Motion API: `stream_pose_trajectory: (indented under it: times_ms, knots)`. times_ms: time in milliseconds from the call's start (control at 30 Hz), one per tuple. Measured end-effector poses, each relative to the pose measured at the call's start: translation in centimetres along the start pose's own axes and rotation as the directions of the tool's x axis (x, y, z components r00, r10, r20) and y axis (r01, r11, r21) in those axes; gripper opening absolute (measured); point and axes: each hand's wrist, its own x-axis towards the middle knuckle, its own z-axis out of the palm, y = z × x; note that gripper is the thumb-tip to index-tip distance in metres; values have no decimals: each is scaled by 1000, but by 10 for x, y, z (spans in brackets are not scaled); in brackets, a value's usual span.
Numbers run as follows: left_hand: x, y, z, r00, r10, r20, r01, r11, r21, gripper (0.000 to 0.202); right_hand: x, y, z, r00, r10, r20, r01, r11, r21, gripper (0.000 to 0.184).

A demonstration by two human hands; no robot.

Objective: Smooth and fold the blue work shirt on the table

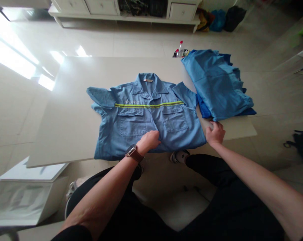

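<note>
A light blue short-sleeved work shirt (pixel 131 124) lies front up, with its collar towards the far side. A yellow-green stripe crosses its chest above two flap pockets. My left hand (pixel 150 140), with a watch on the wrist, is closed on the shirt front near the lower middle. At the shirt's lower right corner, my right hand (pixel 215 134) is closed with the cloth edge at its thumb side; its fingertips are partly hidden. Just beyond that hand rests a stack of folded blue garments (pixel 214 83), lighter cloth over darker.
The shirt and stack lie on a pale tabletop (pixel 71 117). Bottles with red caps (pixel 181 48) show behind its far edge. A white box (pixel 23 197) stands at the near left. Across the tiled floor is a white cabinet (pixel 146 16) with bags (pixel 219 20) beside it.
</note>
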Motion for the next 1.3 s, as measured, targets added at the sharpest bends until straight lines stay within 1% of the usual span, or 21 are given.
stream_pose_trajectory:
  times_ms: [233, 400, 533, 700, 900, 1300]
  knots:
    - [0, 0, 1, 1000, -13, 2, 13, 1000, 6, 29, 0, 0, 0, 1000, 6, 14, -6, 1000, -1, 43]
    - [0, -1, -1, 1000, 12, 10, -12, 1000, -1, 28, -1, 0, 0, 1000, 9, 10, -9, 1000, 8, 41]
    - [-2, 0, -3, 1000, 10, 17, -10, 1000, -1, 27, 0, 0, -1, 1000, 1, 7, -1, 1000, 12, 41]
    - [-4, 1, -4, 1000, 16, 0, -16, 1000, -6, 25, 0, -1, -1, 1000, 3, 4, -3, 1000, 5, 41]
    - [-2, 1, -2, 999, 22, 27, -22, 1000, -1, 25, 0, 0, 0, 1000, -3, 7, 3, 1000, 10, 41]
    - [-2, 1, 0, 1000, 28, 3, -28, 1000, 9, 27, 0, 0, -1, 1000, 3, 11, -3, 1000, 16, 42]
